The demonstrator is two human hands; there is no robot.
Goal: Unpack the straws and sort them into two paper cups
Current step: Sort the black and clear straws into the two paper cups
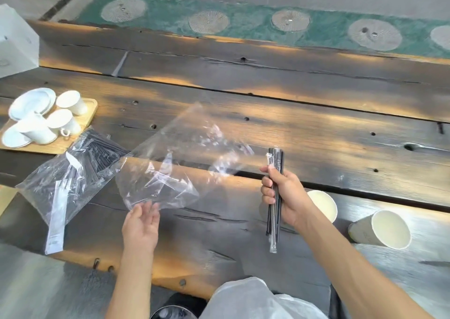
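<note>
My right hand [282,194] is shut on a bundle of black straws [275,162], some in clear wrappers, held upright above the dark wooden table [316,136]. My left hand [141,223] is spread with its fingers apart at the near edge of an empty clear plastic bag [175,162]; whether it touches the bag I cannot tell. A second clear bag [73,172] full of black straws lies at the left. Two paper cups stand at the right: one [323,203] partly behind my right wrist, the other [382,228] further right, tilted toward me.
A wooden tray [80,128] at the far left carries white cups and saucers. A white box [14,43] sits at the table's back left corner. A white plastic bag [255,299] lies in my lap at the bottom edge.
</note>
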